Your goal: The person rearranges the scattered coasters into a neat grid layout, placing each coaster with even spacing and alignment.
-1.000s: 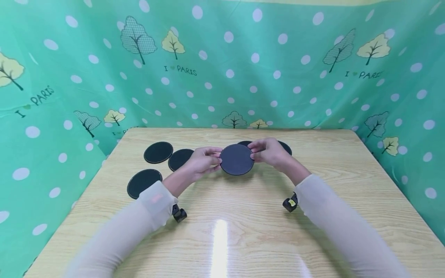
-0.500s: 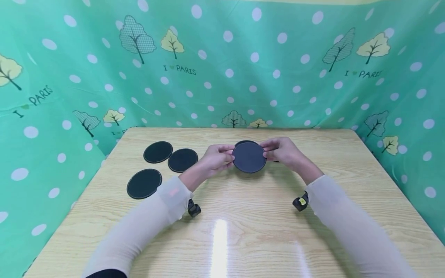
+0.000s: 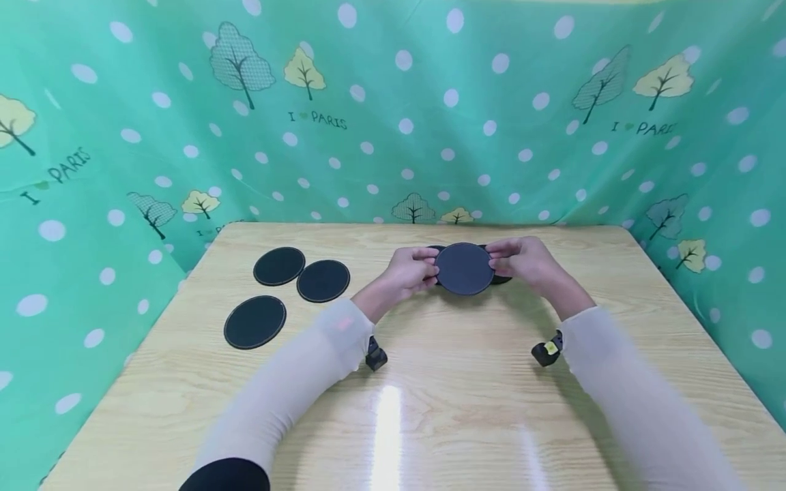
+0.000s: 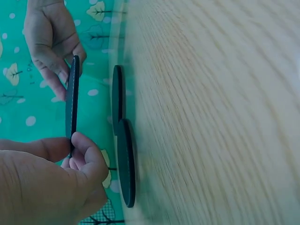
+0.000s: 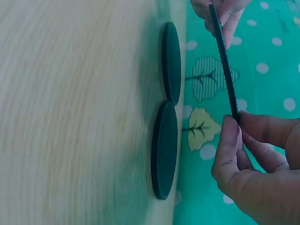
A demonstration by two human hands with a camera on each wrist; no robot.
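A round black coaster (image 3: pixel 464 269) with a stitched edge is held in the air between both hands. My left hand (image 3: pixel 408 274) pinches its left edge between thumb and fingers, and my right hand (image 3: pixel 520 261) pinches the right edge. Both wrist views show the coaster edge-on, well apart from the tabletop. Beneath it two more coasters lie side by side on the table: a left one (image 4: pixel 125 164) and a right one (image 5: pixel 165 150). In the head view the held coaster and the hands hide most of them.
Three other black coasters lie on the left of the wooden table (image 3: pixel 454 382): a back one (image 3: pixel 279 266), one beside it (image 3: pixel 323 281) and a nearer one (image 3: pixel 254 322). A green dotted curtain (image 3: pixel 393 170) hangs behind the table and along both sides.
Both hands have carried the coaster to the right and slightly away, from left of the two far coasters to over the spot between them. The grip stays the same.
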